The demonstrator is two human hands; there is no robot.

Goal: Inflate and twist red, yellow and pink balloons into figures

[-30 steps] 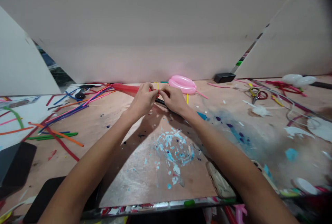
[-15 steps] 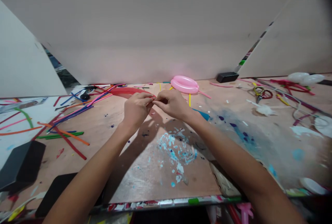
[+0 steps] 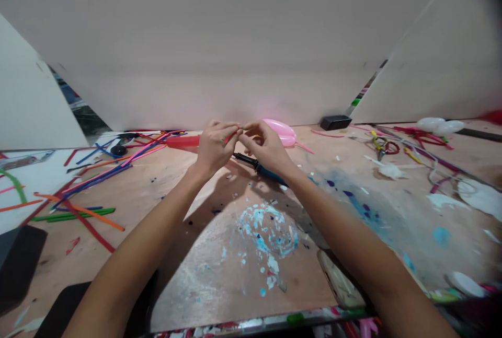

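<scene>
My left hand (image 3: 216, 146) is closed around the end of a long, inflated red balloon (image 3: 183, 141), whose body sticks out to the left, low above the table. The fingertips of my right hand (image 3: 263, 144) meet those of the left at a small red tip of the balloon, pinching there. Below my right hand lies a blue and black stick-shaped tool (image 3: 251, 161), partly hidden by the wrist; its kind is unclear. Just behind that hand, a pink balloon ring (image 3: 285, 133) rests on the table, partly covered.
Uninflated long balloons (image 3: 98, 181) in several colours lie at the left. Black blocks (image 3: 19, 265) stand at the front left. Scissors (image 3: 384, 147), white balloons (image 3: 439, 126) and a cord are at the right. A black box (image 3: 335, 122) sits by the back panel (image 3: 235, 40).
Both hands have risen slightly and the red balloon now shows shorter beside the left hand. The black part of the tool has come into view. The camera view has shifted a little.
</scene>
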